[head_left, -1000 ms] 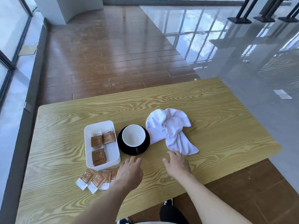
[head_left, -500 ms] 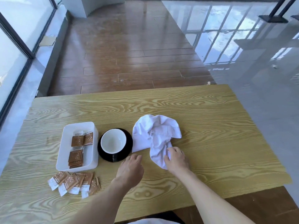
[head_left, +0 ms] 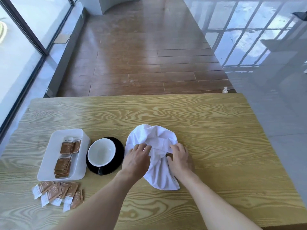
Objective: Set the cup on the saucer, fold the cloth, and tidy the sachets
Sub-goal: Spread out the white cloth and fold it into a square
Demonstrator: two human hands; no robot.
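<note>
A crumpled white cloth (head_left: 155, 135) lies in the middle of the wooden table (head_left: 207, 123). My left hand (head_left: 137, 157) rests on the cloth's left side and my right hand (head_left: 179, 156) on its right side, fingers pinching the fabric. To the left, a cup with a white inside (head_left: 101, 152) stands on a black saucer (head_left: 118, 146). A white tray (head_left: 49, 153) at the far left holds a few brown sachets (head_left: 66, 154). Several more brown sachets (head_left: 59, 193) lie scattered in front of the tray.
The table's front edge runs under my forearms. Beyond the far edge is a brown plank floor (head_left: 142, 63), with glass doors (head_left: 21, 39) on the left and glossy grey tiles (head_left: 265, 63) on the right.
Both hands moved forward from the bare table onto the cloth and took hold of it. The view shifted, so the objects sit further right and closer.
</note>
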